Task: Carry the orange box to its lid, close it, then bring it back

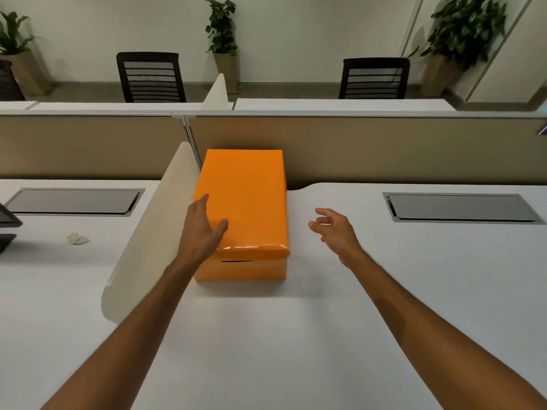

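Observation:
The orange box (241, 269) stands on the white desk (296, 335) with its orange lid (248, 196) seated on top, its far end near the beige partition. My left hand (204, 229) lies against the lid's near-left corner, thumb on top and fingers along the left side, not clearly gripping. My right hand (333, 229) hovers open to the right of the box, a short gap away, fingers spread and holding nothing.
A curved white divider (148, 232) rises just left of the box. Grey cable hatches sit at left (74, 201) and right (461, 207). A crumpled paper scrap (77, 239) lies at left. The beige partition (384, 149) backs the desk.

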`<state>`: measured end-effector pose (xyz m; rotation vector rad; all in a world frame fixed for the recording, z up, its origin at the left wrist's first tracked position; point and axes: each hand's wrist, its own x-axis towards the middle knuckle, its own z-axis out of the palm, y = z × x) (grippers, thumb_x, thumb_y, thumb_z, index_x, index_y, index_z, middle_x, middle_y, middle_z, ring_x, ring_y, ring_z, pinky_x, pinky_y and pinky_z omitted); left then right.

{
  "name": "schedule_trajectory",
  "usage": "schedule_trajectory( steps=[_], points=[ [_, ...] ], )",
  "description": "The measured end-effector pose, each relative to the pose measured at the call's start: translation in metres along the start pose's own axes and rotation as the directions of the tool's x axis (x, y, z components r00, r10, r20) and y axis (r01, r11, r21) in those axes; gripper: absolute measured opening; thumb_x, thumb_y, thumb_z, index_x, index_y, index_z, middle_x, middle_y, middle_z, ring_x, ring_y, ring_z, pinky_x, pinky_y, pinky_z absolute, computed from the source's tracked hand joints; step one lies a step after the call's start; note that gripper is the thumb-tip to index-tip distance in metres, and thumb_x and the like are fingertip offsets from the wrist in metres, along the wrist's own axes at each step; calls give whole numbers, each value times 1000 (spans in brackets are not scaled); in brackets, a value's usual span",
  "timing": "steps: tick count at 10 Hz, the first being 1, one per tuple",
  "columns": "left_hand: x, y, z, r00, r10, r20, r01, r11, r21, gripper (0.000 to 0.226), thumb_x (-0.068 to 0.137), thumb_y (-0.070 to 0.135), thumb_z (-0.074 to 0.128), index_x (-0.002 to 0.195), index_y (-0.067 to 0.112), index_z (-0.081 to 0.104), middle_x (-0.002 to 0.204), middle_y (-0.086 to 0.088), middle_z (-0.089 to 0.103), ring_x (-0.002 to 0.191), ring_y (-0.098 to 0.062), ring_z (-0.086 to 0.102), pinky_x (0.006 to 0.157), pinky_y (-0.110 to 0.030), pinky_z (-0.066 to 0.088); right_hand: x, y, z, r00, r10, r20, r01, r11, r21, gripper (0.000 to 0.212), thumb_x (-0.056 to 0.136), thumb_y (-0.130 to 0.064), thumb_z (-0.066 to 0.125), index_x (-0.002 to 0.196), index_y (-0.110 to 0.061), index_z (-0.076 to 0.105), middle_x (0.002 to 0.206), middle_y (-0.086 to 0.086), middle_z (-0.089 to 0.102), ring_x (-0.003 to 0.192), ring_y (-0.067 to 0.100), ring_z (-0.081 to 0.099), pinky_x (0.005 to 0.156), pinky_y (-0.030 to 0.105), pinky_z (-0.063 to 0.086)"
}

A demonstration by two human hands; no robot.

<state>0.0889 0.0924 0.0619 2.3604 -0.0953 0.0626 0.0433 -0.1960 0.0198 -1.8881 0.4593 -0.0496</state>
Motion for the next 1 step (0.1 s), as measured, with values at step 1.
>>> schedule_trajectory(
  steps=[1],
  points=[
    [-22,25,18,997,76,1,-76,997,11,75,92,27,65,154,11,26,157,-13,32,142,-29,35,109,-40,34,-17,7,-28,1000,2,-17,-2,1000,-6,48,92,-25,67,138,-19,53,132,9,59,117,25,58,99,44,51]
  ],
)
